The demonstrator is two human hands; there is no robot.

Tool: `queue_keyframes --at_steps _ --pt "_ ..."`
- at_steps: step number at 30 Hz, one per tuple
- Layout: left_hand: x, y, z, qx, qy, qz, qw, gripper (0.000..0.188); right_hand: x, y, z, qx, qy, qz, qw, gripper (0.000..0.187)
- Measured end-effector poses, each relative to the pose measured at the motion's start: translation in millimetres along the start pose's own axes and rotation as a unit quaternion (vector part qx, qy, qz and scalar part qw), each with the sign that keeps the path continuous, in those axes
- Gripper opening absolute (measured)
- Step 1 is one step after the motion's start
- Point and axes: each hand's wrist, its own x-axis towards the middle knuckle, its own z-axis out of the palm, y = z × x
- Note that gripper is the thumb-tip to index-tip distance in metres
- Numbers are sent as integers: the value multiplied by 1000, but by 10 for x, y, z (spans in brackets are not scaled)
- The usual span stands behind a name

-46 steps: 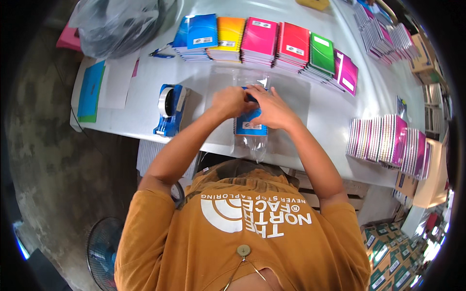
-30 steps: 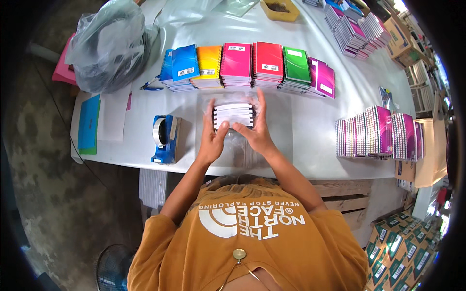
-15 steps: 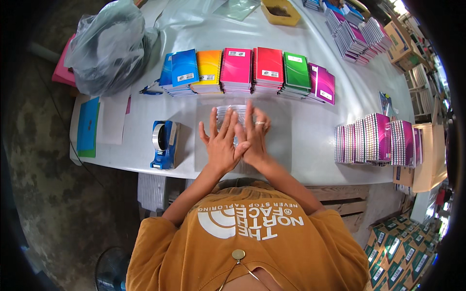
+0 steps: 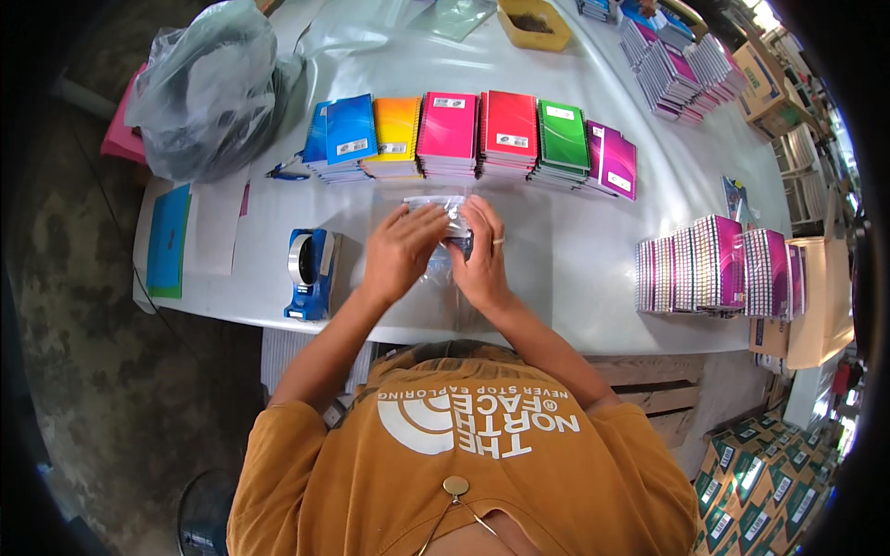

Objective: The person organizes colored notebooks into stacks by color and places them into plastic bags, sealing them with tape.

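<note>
Between my hands, on the near-middle part of the table, is a small bundle in clear crinkled plastic [image 4: 451,206]; its contents are mostly hidden, with white and dark parts showing through. My right hand [image 4: 482,250] is wrapped round the bundle's right side, thumb on the near side, a ring on one finger. My left hand [image 4: 403,246] lies over the left part with its fingers stretched across the plastic. Loose clear film [image 4: 436,269] spreads below. Beyond stands a row of spiral notebook stacks: blue [image 4: 351,128], yellow [image 4: 397,120], pink [image 4: 449,125], red [image 4: 510,120], green [image 4: 564,134] and purple [image 4: 615,159].
A blue tape dispenser [image 4: 310,278] stands left of my hands. Farther left are a filled plastic bag [image 4: 209,102] and blue and green covers [image 4: 167,241]. At right sit bundled purple notebooks [image 4: 695,264]. A yellow tray [image 4: 535,26] and more stacks [image 4: 681,69] lie at the back.
My hands were raised with fingers spread over the bundle. Now they have separated, the right closing round its right side and the left lying across the plastic.
</note>
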Motion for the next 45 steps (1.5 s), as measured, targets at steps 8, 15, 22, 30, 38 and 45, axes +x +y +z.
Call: queue_keyframes --at_steps 8,15,22,30,38,45 --pt "-669 -56 -763 81 147 -238 957 35 -101 274 -76 -49 -116 -114 986 20" --pt "-1824 -485 -1065 -45 -24 -525 849 78 -85 210 -73 -67 -123 -121 983 16" --pt "-1381 -1059 -714 -6 110 -504 857 73 -35 196 -82 -78 -145 -140 976 18" --pt "-1167 -1222 -1145 -444 64 -568 691 49 -40 171 -85 -87 -142 -139 976 17" --pt "-1699 -1239 -1012 133 203 -532 811 16 -47 203 -85 -74 -143 -145 976 18" --pt "73 562 -394 -455 137 -496 727 36 -40 216 -92 -79 -139 -150 976 23"
